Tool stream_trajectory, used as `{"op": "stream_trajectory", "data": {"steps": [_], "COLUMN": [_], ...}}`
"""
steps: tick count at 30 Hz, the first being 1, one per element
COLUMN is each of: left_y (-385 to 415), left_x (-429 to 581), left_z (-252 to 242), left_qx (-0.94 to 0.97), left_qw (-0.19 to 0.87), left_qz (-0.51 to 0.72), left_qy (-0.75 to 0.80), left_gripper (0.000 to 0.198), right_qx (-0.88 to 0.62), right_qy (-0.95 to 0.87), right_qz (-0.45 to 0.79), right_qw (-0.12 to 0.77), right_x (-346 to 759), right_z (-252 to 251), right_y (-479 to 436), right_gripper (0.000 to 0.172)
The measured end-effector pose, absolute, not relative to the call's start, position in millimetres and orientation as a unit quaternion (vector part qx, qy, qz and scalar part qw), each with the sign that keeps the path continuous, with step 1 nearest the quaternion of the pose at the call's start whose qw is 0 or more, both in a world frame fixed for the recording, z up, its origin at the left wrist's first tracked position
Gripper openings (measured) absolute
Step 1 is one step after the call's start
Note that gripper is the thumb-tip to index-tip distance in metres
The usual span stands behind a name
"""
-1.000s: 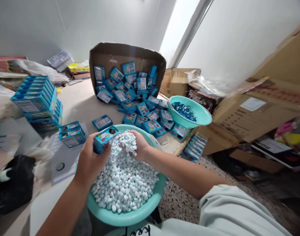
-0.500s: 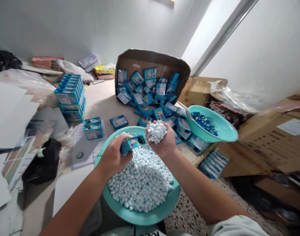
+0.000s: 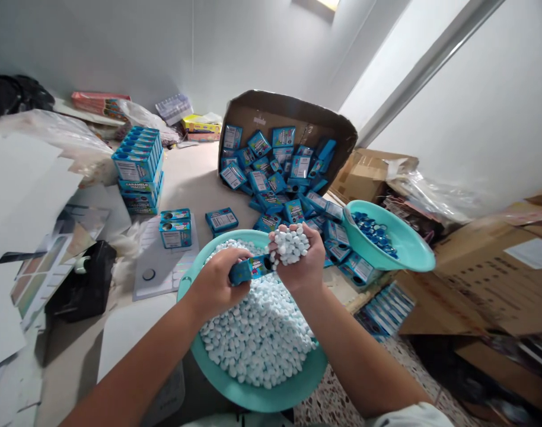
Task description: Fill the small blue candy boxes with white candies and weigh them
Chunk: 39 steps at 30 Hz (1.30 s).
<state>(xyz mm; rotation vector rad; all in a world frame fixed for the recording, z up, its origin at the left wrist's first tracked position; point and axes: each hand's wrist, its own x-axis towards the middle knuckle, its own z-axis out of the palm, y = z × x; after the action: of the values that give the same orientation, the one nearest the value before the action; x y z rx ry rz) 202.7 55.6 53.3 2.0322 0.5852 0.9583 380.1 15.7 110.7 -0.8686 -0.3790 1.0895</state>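
Gripped in my left hand (image 3: 220,281) is a small blue candy box (image 3: 252,268), tilted on its side with its dark round end toward my other hand. My right hand (image 3: 303,267) is cupped palm up around a heap of small white candies (image 3: 291,244), which touches or nearly touches the box end. Both hands are above a turquoise basin (image 3: 257,403) filled with loose white candies (image 3: 257,338). Two blue boxes (image 3: 175,231) stand on a paper sheet left of the basin, and another blue box (image 3: 221,219) lies just behind it.
A cardboard carton (image 3: 293,104) on its side spills many blue boxes. To its right a second turquoise basin (image 3: 413,249) holds shiny blue pieces. Stacked box displays (image 3: 140,169), a black tray (image 3: 84,284) and papers are at left; large cartons (image 3: 488,261) stand at right.
The box in my left hand has moved right, its end now at the candies in my right hand. My right hand has tipped slightly toward it. The whole view has shifted a little.
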Motion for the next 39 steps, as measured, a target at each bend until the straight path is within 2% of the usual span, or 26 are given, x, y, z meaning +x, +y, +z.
{"op": "stream_trajectory", "data": {"steps": [23,30,39], "left_y": [55,57,58], "left_x": [201,201,200], "left_z": [51,52,51], "left_qx": [0.792,0.795,0.804], "left_qw": [0.418,0.422,0.418], "left_qz": [0.375,0.369,0.366], "left_qy": [0.239,0.232,0.213], "left_gripper": [0.042,0.041,0.043], "right_qx": [-0.406,-0.414,-0.397], "right_qy": [-0.204,-0.264,-0.294], "right_qz": [0.443,0.396,0.393], "right_qw": [0.773,0.776,0.775], "right_x": [367,361,363], "right_z": [114,114,117], "right_y": [12,12,14], "right_gripper": [0.025,0.027,0.036]}}
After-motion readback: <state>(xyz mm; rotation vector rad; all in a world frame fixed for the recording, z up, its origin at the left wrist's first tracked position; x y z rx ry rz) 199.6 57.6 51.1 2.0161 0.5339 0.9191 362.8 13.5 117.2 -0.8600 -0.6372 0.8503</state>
